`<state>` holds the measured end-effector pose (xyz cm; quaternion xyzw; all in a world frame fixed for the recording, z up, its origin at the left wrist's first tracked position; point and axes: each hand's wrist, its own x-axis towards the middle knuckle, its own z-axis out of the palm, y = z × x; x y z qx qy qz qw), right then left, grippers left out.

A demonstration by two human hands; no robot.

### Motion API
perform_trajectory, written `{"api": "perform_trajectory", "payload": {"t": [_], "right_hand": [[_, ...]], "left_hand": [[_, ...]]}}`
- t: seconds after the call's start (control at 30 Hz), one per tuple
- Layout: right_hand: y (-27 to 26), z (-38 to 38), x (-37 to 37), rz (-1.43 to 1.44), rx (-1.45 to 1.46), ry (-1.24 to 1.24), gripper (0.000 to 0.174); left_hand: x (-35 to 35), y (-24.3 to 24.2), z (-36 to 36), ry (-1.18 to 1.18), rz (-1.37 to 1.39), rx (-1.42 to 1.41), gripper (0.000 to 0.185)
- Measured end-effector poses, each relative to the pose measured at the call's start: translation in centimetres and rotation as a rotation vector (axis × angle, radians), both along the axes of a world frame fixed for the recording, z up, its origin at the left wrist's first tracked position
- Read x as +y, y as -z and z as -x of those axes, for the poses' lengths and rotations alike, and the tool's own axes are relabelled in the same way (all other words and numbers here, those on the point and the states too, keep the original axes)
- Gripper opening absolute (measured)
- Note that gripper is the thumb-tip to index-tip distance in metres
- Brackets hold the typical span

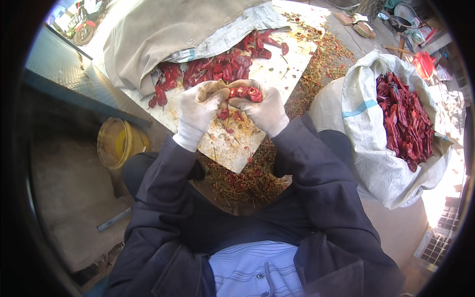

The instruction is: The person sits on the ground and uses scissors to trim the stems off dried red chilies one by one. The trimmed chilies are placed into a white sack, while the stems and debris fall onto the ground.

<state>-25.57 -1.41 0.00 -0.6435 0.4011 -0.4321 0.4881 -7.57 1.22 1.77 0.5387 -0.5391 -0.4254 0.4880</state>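
Note:
My right hand (265,109), in a white knit glove with a stained palm side, is closed around several dried red chili peppers (245,92), their cut-looking stem ends facing me. Close against them is my left hand (196,107), gloved the same way, thumb and forefinger bent together at the peppers' left end. Whether it pinches a stem is hidden by the fingers. Both hands are above a pale board (272,80) strewn with seeds and pepper scraps. Beyond them lies a heap of dried red peppers (219,68), partly under a beige cloth (148,41) and a white woven sheet (226,35).
To my right stands a white woven sack (365,148) with dried red peppers (404,122) at its mouth. Stems and seeds (241,185) litter the ground below the board. A yellowish plastic bucket (126,143) is at left, beside a metal-edged platform (66,74). Bricks (362,28) lie far right.

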Motion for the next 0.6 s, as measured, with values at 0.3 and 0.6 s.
{"api": "perform_trajectory", "payload": {"t": [0.3, 0.6], "right_hand": [[0.6, 0.3, -0.6, -0.073, 0.055, -0.016, 0.026], [0.1, 0.7, -0.7, -0.160, -0.045, -0.052, 0.021]], "left_hand": [[0.1, 0.5, 0.5, 0.008, 0.154, -0.096, 0.018], [0.4, -0.2, 0.9, -0.007, 0.060, 0.180, 0.018]]}}
